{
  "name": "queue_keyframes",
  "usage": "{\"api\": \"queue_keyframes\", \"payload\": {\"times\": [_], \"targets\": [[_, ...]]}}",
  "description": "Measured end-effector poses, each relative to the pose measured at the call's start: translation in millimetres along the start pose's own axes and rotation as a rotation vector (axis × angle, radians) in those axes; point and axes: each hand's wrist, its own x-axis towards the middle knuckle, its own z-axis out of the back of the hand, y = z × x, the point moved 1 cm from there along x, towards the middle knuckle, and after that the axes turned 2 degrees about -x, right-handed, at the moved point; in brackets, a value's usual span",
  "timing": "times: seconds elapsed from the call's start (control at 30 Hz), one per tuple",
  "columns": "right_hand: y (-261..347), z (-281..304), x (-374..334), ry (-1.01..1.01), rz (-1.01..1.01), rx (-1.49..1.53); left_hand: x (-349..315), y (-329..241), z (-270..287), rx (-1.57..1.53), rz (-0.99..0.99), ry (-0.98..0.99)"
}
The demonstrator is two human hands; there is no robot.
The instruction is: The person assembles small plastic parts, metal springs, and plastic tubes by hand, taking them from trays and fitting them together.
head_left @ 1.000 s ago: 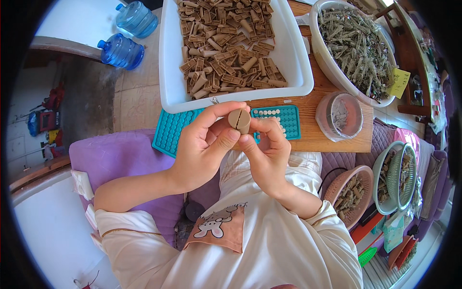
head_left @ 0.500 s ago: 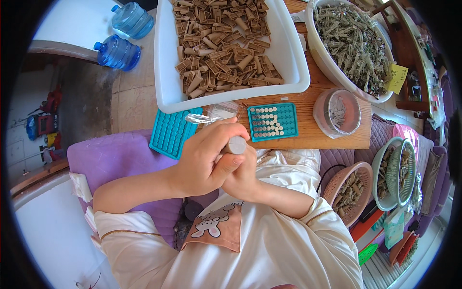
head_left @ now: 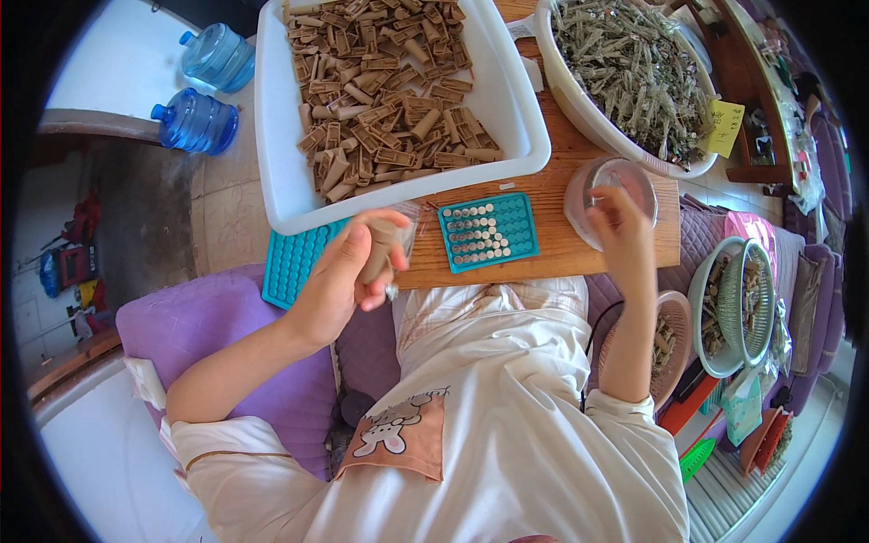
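Observation:
My left hand (head_left: 337, 276) is closed around a tan-brown plastic casing (head_left: 384, 246), held above the front edge of the table. A small whitish bit (head_left: 391, 291) shows below its fingertips; what it is I cannot make out. Over at the right, my right hand (head_left: 625, 226) is at the clear round tub (head_left: 579, 213), its bent fingers smeared over the opening, so any hold is unclear. Between the hands lies a teal tray (head_left: 493, 262) with rows of small round silvery discs. A second teal tray (head_left: 282, 271) sits partly behind my left forearm and hand.
A large white bin (head_left: 534, 136) of loose tan casings stands at the back. Beside it is a big round basin (head_left: 552, 63) of clear plastic parts, with a yellow note (head_left: 726, 128). A pink basket (head_left: 677, 317) and green baskets (head_left: 704, 353) stand at right. Blue water bottles (head_left: 199, 120) lie left.
My hands have parted from a shared grip around the casing. The right one has moved right to the round tub, and the left has turned, still holding the casing. The whole view has shifted slightly.

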Motion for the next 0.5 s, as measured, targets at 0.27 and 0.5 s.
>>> {"api": "queue_keyframes", "payload": {"times": [0.27, 0.5], "targets": [[-63, 27, 40, 0.183, 0.2, -0.595, 6, 6, -11, -0.136, 0.406, 0.268], [-77, 13, 57, 0.351, 0.234, -0.623, 9, 6, -7, -0.144, 0.421, 0.19]]}}
